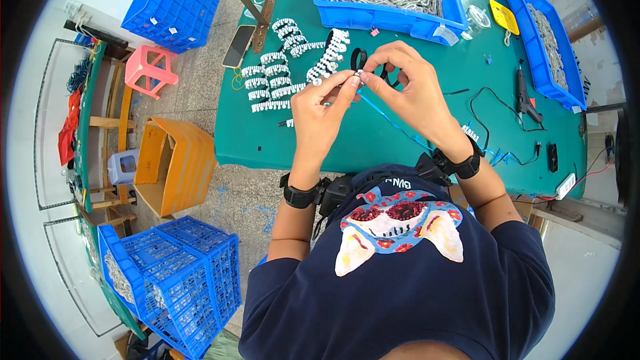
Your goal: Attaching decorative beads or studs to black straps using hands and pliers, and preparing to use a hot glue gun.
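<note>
Both hands meet above the green table (387,140), fingertips almost touching. My left hand (327,103) pinches a small whitish piece at the end of a looped black strap (359,58). My right hand (410,87) is closed in a pinch on the same strap from the other side, and part of the loop shows behind its fingers. What exactly sits between the fingertips is too small to make out. Beside my left hand lie several black strips set with white pieces (270,80); another such strip (331,53) stands just beyond it.
Blue trays (393,21) of grey cord stand at the back and right. A phone (239,47) lies by a metal post at left. Right of my hands are a corded black tool (523,93), blue ribbon (393,123) and a power strip (565,187). Blue crates (180,280) and a cardboard box (177,167) stand left.
</note>
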Motion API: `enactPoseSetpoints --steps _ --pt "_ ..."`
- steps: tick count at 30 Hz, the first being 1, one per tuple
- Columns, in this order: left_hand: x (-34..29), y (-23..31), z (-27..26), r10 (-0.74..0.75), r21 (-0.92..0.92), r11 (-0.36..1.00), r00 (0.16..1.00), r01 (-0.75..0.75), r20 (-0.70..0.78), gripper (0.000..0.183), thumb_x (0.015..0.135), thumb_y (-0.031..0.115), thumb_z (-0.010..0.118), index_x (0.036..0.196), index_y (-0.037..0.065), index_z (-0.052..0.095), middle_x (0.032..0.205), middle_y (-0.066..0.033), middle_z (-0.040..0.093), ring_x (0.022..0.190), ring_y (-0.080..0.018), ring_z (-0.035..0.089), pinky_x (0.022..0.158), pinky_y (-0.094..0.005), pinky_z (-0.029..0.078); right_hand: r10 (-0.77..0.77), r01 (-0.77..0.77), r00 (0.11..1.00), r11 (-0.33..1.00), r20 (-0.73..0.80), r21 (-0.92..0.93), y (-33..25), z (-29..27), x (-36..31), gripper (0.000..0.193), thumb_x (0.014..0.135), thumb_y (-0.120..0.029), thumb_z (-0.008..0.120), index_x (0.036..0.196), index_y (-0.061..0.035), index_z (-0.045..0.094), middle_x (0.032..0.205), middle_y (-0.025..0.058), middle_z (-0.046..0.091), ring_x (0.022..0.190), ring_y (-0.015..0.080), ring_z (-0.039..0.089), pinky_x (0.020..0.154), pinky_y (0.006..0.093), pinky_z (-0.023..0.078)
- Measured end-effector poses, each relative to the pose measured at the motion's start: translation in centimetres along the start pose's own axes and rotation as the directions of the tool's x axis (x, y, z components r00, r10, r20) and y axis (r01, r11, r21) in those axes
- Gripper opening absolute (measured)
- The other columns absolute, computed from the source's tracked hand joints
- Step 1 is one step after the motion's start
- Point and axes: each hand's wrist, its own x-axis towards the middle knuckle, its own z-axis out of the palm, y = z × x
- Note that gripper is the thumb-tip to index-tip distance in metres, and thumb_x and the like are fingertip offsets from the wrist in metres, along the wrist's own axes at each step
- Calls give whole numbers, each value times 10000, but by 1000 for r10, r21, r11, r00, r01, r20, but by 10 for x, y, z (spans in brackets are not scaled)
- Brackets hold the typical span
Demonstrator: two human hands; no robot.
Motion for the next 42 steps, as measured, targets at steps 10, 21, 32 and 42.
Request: enactPoseSetpoints --steps 10,21,32,42 --pt "1 -1 5 200 166 968 978 -188 -58 178 863 65 653 1000 -48 673 808 -82 670 686 -122 662 597 -213 511 -187 136 973 939 -137 -317 -10 7 -7 105 709 -115 727 790 -133 662 995 -16 523 793 205 479 574 327 445" --pt "-1 0 8 59 -82 995 996 -65 -70 184 880 78 638 1019 -37 670 814 -71 660 669 -107 629 588 -208 493 -270 179 948 889 -167 -421 -7 5 -1 100 690 -121 737 771 -143 682 977 -17 520 847 235 469 559 339 459" --pt "-2 3 5 199 178 967 976 -181 -89 148 829 47 671 951 -33 691 779 -72 661 661 -87 613 590 -203 468 -51 50 999 995 -5 -92 5 -6 6 116 723 -144 723 805 -75 677 915 64 503 886 249 444 805 350 387" --pt "-2 7 5 250 225 948 965 -226 -83 149 783 28 705 922 -26 702 755 -69 673 648 -82 602 587 -211 454 -28 28 1000 998 -13 -59 6 -4 7 122 726 -146 717 799 -59 671 877 72 516 886 247 467 815 358 381"
